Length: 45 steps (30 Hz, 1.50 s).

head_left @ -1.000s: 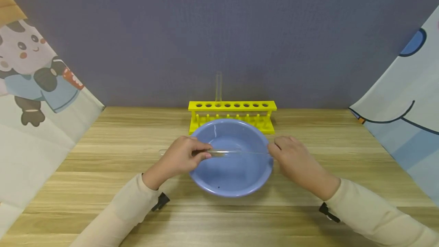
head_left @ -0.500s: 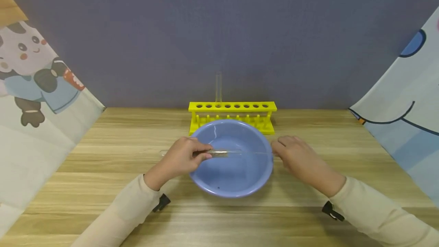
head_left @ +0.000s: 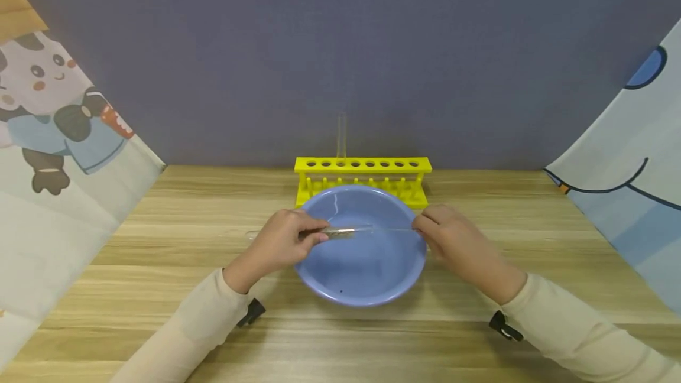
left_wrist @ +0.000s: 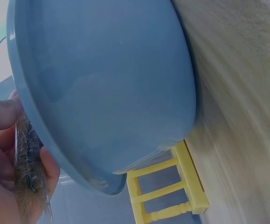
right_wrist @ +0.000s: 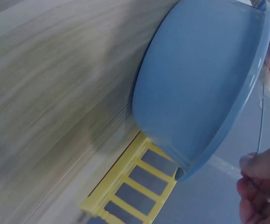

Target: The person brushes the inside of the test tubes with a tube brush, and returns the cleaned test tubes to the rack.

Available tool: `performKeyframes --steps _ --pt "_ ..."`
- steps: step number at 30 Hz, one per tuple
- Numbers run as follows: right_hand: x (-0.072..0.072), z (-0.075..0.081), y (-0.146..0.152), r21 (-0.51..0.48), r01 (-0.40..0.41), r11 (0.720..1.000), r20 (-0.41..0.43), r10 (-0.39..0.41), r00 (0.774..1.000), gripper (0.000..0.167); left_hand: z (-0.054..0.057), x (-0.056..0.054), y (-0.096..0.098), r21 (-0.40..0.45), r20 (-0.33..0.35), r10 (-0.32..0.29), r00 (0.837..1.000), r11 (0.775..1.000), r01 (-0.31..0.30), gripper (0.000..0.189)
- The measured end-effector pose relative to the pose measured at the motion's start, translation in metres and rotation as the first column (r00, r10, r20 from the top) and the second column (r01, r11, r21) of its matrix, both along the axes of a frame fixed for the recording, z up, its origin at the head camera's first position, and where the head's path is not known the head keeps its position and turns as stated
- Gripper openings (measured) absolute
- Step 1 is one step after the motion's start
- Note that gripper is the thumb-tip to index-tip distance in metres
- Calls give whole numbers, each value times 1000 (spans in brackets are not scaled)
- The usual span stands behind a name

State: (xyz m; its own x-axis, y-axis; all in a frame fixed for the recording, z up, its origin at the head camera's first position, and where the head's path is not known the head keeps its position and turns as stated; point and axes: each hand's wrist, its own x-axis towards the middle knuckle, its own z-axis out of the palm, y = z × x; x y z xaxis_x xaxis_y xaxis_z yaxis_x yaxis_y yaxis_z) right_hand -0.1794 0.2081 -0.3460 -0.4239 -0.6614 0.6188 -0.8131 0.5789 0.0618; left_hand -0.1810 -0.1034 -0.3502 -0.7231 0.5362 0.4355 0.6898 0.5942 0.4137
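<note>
Over the basin, my left hand [head_left: 282, 242] grips a clear glass test tube [head_left: 364, 230] between thumb and fingers, its mouth towards the right. Inside the tube sit the brownish bristles [left_wrist: 28, 163] of a test tube brush, seen close up in the left wrist view. The brush's thin twisted wire handle [right_wrist: 261, 121] runs out of the tube mouth to my right hand [head_left: 452, 244], which pinches it near the basin's right rim. Below both hands stands the round blue basin [head_left: 362, 295].
A yellow test tube rack [head_left: 363, 165] stands just behind the basin, with another clear tube [head_left: 341, 138] upright at it. Wood-grain table [head_left: 186, 217] surrounds them, and a grey-blue panel [head_left: 239, 64] rises behind. Printed cloths hang at both sides.
My right hand moved slightly right with the brush wire, then came back left towards the tube. My left hand stays almost in place with the test tube.
</note>
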Motion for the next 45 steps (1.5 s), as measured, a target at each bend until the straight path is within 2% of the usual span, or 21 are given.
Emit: performKeyframes --steps 4,10,14,19,24,31,33,35,37,39,41,45 --pt "2 1 -4 11 28 1000 -13 -28 1000 30 1 0 0 -1 -11 -4 1000 1000 4 22" --pt "1 4 -5 31 25 999 30 -25 999 36 0 -1 -1 -5 -59 -22 998 1000 21 22" --pt "0 6 -4 55 25 998 112 -31 993 38 0 0 -1 -6 -102 -23 995 1000 23 24" --pt "-2 12 -3 70 16 997 272 -35 962 38 0 -1 -1 -12 -167 -22 986 1000 20 26" --pt "-7 17 1 59 -9 998 428 -17 903 38 0 -1 -1 -25 -232 -35 972 999 30 26" --pt "-11 24 8 61 -57 997 672 1 740 30 0 -1 -1 -26 -259 -47 965 999 41 25" --pt "-11 25 11 63 -62 996 703 0 711 29 0 -1 0 -24 -261 -49 964 999 44 25" --pt "-11 27 13 68 -68 995 720 -2 694 28 -1 -1 0 -24 -263 -48 964 999 43 26" --pt "-11 28 15 71 -69 995 720 -4 694 29 -1 -1 0 -21 -260 -49 964 999 46 26" --pt "-11 28 17 77 -66 995 708 -8 707 30 -2 -2 0 -18 -259 -48 965 999 45 25" --pt "-10 28 19 86 -58 995 684 -17 729 31 -2 -2 0 -18 -258 -46 965 999 42 25" --pt "-9 25 20 106 -37 994 605 -35 795 34 -1 -1 0 -28 -256 -43 966 999 37 25"
